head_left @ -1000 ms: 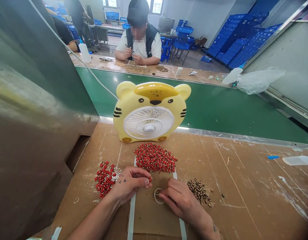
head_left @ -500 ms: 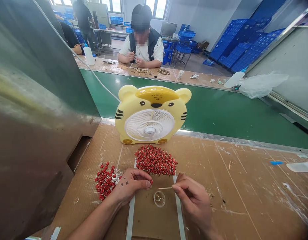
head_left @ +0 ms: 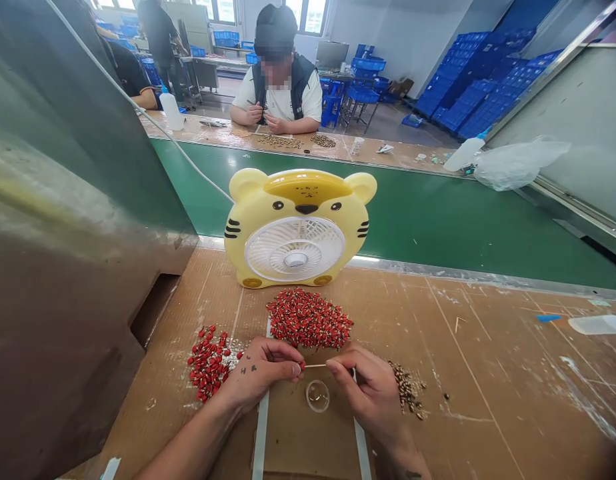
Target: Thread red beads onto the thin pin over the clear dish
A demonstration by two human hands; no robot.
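Observation:
My left hand is closed, pinching a small red piece between thumb and fingers. A thin wooden stick, like a toothpick, is pinched in my right hand, and its tip meets the red piece or lies right beside it. Below the stick stands a small clear cup with a little clear stuff in it. A large heap of red pieces with metallic bits lies beyond my hands. To the left is a smaller red heap. Small gold and dark beads lie right of my right hand.
A yellow animal-faced fan stands behind the large heap. A metal housing rises on the left. Across the green belt, a person handles small parts at a bench. A blue scrap lies at right.
My right hand has moved left, bringing the toothpick's tip up to the red piece in my left hand. The beads beside my right hand have come into view. The camera has shifted slightly.

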